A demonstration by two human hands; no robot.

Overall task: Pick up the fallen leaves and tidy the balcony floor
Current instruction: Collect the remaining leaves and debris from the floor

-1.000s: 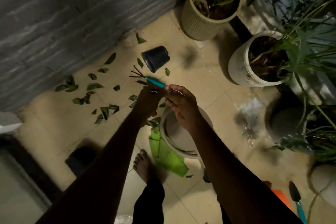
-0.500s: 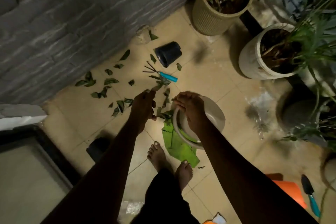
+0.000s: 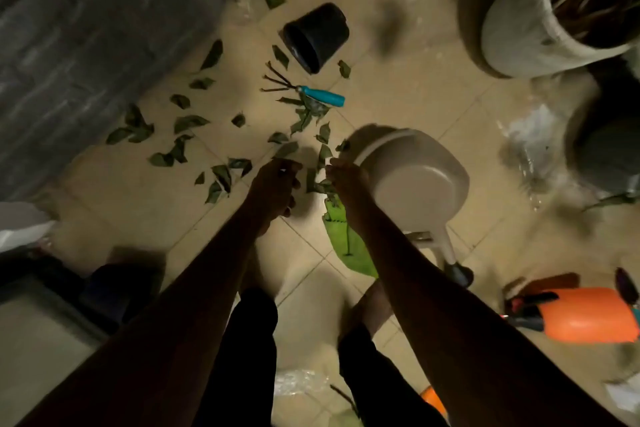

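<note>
Left grip [image 3: 275, 184] and right grip [image 3: 346, 180], closure unclear, low among leaves [image 3: 188, 121] beside beige pan [image 3: 426, 191] rim.

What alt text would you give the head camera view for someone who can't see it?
Seen from above, a person's left hand and right hand reach down toward green leaves scattered over a tiled balcony floor, the right beside a beige pan. A blue-handled hand rake and a tipped-over black pot lie beyond them, a white planter at upper right.

Floor [image 3: 415, 97]: beige square tiles, dimly lit; wall [image 3: 86, 28]: grey brick, far left; pots [image 3: 512, 28]: pale, far right; light: warm, weak, strongest on centre tiles.
</note>
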